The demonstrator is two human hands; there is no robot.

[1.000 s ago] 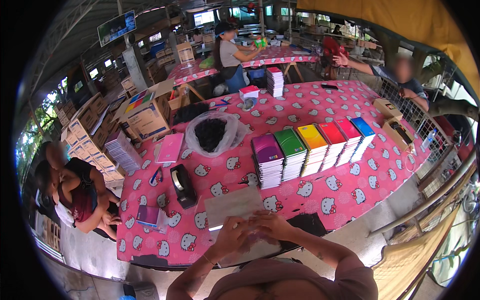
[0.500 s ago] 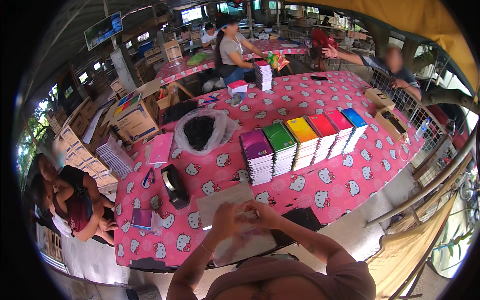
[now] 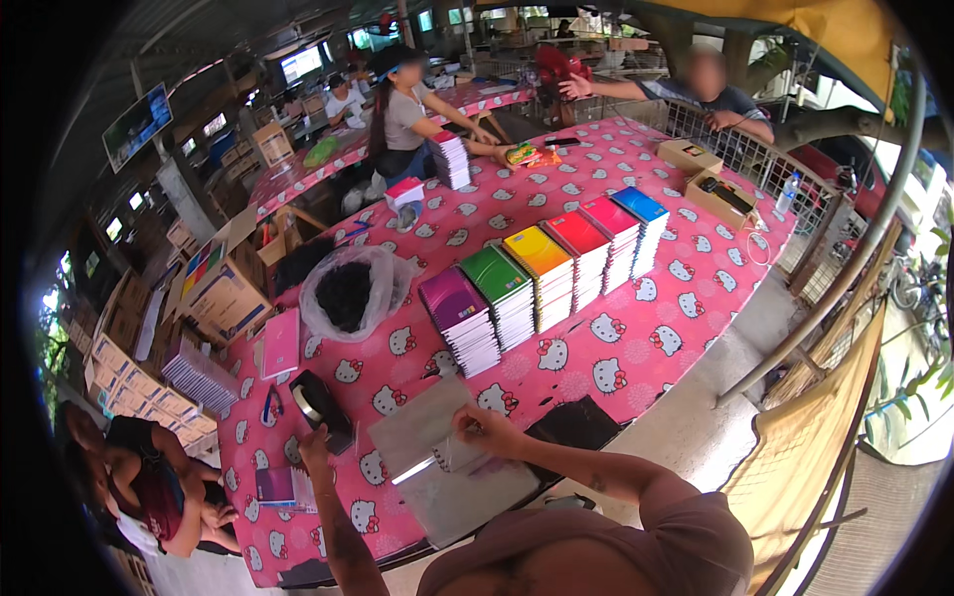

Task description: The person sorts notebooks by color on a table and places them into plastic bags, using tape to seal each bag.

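My left hand [image 3: 316, 449] is at the near edge of a black tape dispenser [image 3: 324, 415], its fingers drawn together. Whether a strip of tape is between them is too small to see. My right hand [image 3: 485, 432] is closed above a grey board [image 3: 402, 434] on the table. Its fingertips are curled; what they pinch, if anything, is hidden. Something pale and glossy, perhaps clear plastic [image 3: 452, 460], shows on the board below that hand. Left of my left forearm lies a purple-covered notebook [image 3: 275, 486].
Stacked spiral notebooks [image 3: 537, 253] in several colours stand across the pink patterned table [image 3: 606, 328]. Beyond the dispenser are a plastic bag [image 3: 388, 283] with black contents and a pink notebook [image 3: 281, 345]. Cartons [image 3: 229, 288] stand left. Other people are around the table.
My hands have parted: the left moved left to the tape dispenser, the right stayed over the board. The view has turned right. Across the table, a person's colourful packet is now lower, at the tabletop.
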